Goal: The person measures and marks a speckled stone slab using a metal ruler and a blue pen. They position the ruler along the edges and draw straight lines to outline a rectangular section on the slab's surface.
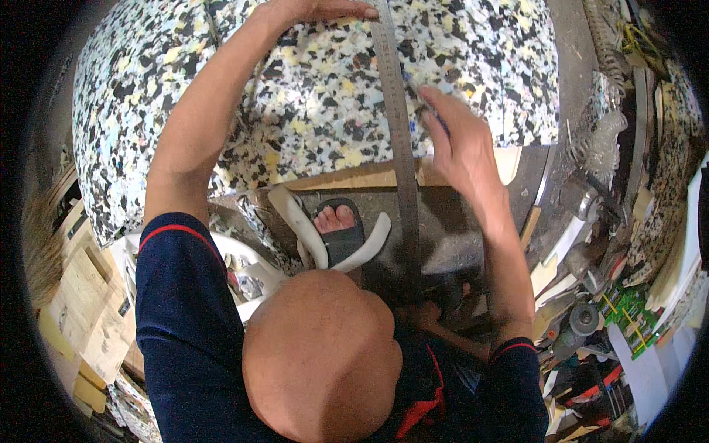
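Observation:
A large block of speckled foam (310, 96) in black, white and yellow flecks fills the upper part of the view. Across it runs a long metal ruler (395, 111), which overhangs the foam's near edge. My left hand (321, 9), partly cut off by the top edge, lies with fingers stretched out and their tips at the ruler's far part. Just right of the ruler, my right hand (464, 140) is closed round a slim tool with a blue handle (441, 122). Its tip points toward the ruler; whether it is a pen or a knife I cannot make out.
Wooden board (347, 177) shows under the foam. Below it are curved pale strips (365, 247) and a sandalled foot (338, 221). At right lie a coiled clear hose (609, 140), an angle grinder (582, 323) and a green package (636, 314). Wood panels (85, 295) stand left.

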### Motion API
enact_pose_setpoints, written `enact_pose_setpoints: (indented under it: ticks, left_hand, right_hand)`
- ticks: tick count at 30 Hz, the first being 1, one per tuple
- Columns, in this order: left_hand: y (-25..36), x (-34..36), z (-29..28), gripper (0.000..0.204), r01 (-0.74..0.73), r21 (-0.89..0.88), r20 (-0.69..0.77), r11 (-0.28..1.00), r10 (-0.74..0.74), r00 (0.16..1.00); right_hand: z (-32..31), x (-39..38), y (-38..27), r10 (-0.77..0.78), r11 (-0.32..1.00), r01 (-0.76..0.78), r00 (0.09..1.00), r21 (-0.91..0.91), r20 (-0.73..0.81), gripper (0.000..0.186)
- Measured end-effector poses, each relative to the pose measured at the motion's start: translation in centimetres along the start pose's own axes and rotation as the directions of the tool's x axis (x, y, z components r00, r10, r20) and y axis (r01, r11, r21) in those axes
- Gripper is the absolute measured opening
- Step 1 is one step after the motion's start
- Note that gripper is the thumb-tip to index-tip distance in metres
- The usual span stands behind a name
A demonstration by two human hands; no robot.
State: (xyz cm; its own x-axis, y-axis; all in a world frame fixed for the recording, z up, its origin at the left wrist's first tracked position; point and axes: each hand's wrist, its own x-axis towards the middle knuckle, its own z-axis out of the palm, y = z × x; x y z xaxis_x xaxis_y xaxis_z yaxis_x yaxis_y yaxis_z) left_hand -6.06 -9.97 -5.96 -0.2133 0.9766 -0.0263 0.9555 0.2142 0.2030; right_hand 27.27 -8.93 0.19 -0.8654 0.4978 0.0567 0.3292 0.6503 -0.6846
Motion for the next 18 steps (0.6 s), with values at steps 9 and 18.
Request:
enact_pose_setpoints:
  ticks: [9, 18]
  left_hand:
    - [0.3, -0.6, -0.8, 0.12, -0.037, -0.089, -0.022, 0.995, 0.035, 0.999]
    - [-0.6, -1.1, -0.8, 0.13, 0.009, -0.068, -0.011, 0.998, -0.01, 1.0]
  right_hand:
    - [-1.1, -10.4, -2.5, 0.137, 0.99, -0.128, 0.975, -0.062, 0.175, 0.034]
    - [-2.2, -6.4, -2.5, 0.234, 0.969, -0.247, 0.937, 0.021, 0.26, 0.019]
